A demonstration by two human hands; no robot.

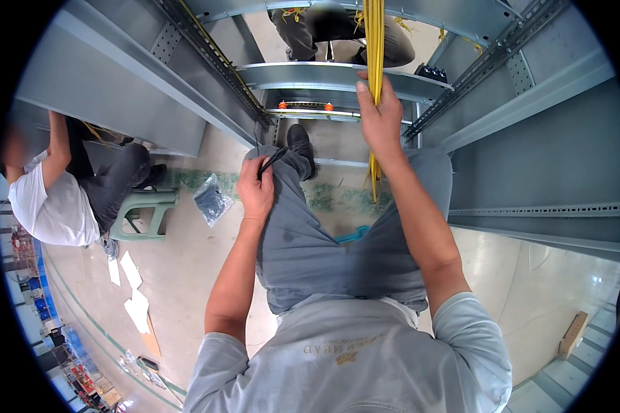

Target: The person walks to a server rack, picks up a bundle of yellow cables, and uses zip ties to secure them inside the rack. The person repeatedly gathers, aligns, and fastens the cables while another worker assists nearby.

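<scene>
A bundle of long yellow wires [375, 41] hangs down across the crossbars of a grey metal cabinet frame [303, 73]. My right hand [381, 120] is closed around this bundle, and the loose wire ends dangle below my wrist between my knees. Over my left thigh, my left hand [255, 191] grips several thin black strips [275, 158] that look like cable ties. On the floor beside my left leg lies a clear plastic bag [212, 199] with dark contents.
Orange insulators [328, 107] sit on a lower rail of the frame. Black terminal blocks [430, 73] are at its right. At left, a person [55, 199] sits on a green stool [150, 206]; another person [300, 34] is beyond the frame. White paper pieces [137, 310] lie on the floor.
</scene>
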